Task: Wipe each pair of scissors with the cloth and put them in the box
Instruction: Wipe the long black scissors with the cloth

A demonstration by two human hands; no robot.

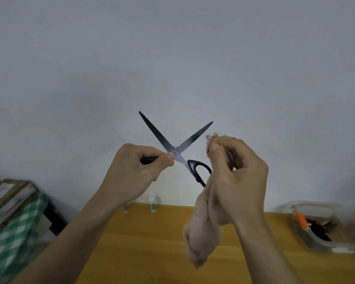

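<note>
A pair of black-handled scissors (179, 144) is held up in front of the wall, its dark blades spread wide in an X. My left hand (135, 169) grips one black handle, thumb near the pivot. The other handle loop hangs free toward my right hand (237, 173), which pinches a pale pink cloth (202, 228) just right of the blades; the cloth dangles down past my wrist. A clear plastic box (316, 240) stands on the wooden table at the far right with orange-handled and dark items inside.
The wooden table (148, 242) lies below my hands. Two small white tubes (153, 203) stand at its far edge by the wall. At the left, a green checked cloth (14, 236) covers a surface bearing stacked books or boards.
</note>
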